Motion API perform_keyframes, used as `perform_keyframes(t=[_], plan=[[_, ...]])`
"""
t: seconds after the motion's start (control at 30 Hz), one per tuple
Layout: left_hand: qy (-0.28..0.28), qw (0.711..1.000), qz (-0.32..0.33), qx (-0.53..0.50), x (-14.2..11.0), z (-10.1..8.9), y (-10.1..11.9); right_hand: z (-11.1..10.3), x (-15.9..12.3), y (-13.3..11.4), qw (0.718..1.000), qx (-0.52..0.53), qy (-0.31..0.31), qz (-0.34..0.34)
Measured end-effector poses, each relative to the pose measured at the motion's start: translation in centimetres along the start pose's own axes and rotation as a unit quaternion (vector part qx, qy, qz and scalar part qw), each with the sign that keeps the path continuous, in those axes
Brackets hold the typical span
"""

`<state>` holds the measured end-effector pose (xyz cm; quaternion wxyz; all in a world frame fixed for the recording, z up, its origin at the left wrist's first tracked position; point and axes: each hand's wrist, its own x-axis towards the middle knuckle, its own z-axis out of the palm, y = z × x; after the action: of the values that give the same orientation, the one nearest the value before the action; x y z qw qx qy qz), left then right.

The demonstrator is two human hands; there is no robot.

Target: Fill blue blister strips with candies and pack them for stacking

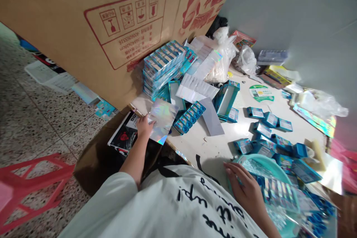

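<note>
My left hand (144, 126) pinches the near left edge of a shiny holographic sheet (164, 115) at the table's front left corner. Right beside the sheet lies a tray of small blue boxes with round openings (191, 117). A grey card strip (212, 117) is just past it. My right hand (245, 184) rests at the left rim of a turquoise basin (296, 197), fingers stretched out and apparently holding nothing. In the basin are clear plastic pieces and a row of blue packs (279, 191). Several small blue boxes (262, 129) lie scattered beyond the basin.
A large cardboard carton (69, 3) stands at the back left. Wrapped blue box stacks (164, 63), white card sheets (196, 87) and a clear bag (220, 59) crowd the table's rear. A red plastic stool (33, 189) is on the floor at left.
</note>
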<state>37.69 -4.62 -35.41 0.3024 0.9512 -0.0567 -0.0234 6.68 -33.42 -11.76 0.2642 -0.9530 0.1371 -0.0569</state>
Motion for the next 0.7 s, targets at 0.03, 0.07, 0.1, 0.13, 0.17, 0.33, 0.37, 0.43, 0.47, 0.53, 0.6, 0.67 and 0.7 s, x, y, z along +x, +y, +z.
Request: perform_keyframes(t=[0.03,0.07,0.1,0.13,0.17,0.33,0.37,0.43,0.47,0.53,0.6,0.67,0.7], plan=[[0.000,1.000,-0.012,0.006,-0.2,0.1,0.3,0.2,0.0,-0.1,1.000,0.001,0.002,0.001],[-0.001,1.000,-0.019,0.010,-0.4,0.2,0.7,0.4,0.0,-0.3,1.000,0.002,0.006,0.000],[-0.004,1.000,-0.021,0.011,-0.7,0.3,1.0,0.6,0.0,-0.4,1.000,0.003,0.010,-0.003],[-0.009,1.000,-0.016,0.010,-0.9,0.5,1.3,0.8,-0.1,-0.6,1.000,0.004,0.014,-0.007],[-0.013,1.000,-0.010,0.006,-1.1,0.6,1.6,1.1,-0.2,-0.8,1.000,0.006,0.017,-0.012],[-0.021,1.000,0.003,-0.023,-1.4,0.7,2.0,2.4,-1.0,-1.7,0.999,0.015,0.022,-0.022],[-0.022,0.999,0.005,-0.033,-1.3,0.7,2.0,2.6,-1.2,-1.8,0.999,0.016,0.022,-0.021],[-0.026,0.998,0.015,-0.055,-1.2,0.7,1.7,3.0,-1.6,-2.0,0.999,0.017,0.021,-0.018],[-0.027,0.997,0.020,-0.068,-1.2,0.7,1.5,3.2,-1.9,-2.1,1.000,0.017,0.021,-0.015],[-0.031,0.995,0.029,-0.094,-1.2,0.8,1.1,3.5,-2.3,-2.0,1.000,0.021,0.019,-0.002],[-0.039,0.991,0.037,-0.120,-1.4,0.9,0.7,4.0,-2.7,-1.9,0.999,0.029,0.017,0.014],[-0.050,0.987,0.046,-0.148,-1.6,1.1,0.5,4.4,-3.1,-1.8,0.999,0.037,0.015,0.025],[-0.055,0.984,0.050,-0.162,-1.7,1.1,0.5,4.7,-3.3,-1.9,0.999,0.040,0.017,0.029]])
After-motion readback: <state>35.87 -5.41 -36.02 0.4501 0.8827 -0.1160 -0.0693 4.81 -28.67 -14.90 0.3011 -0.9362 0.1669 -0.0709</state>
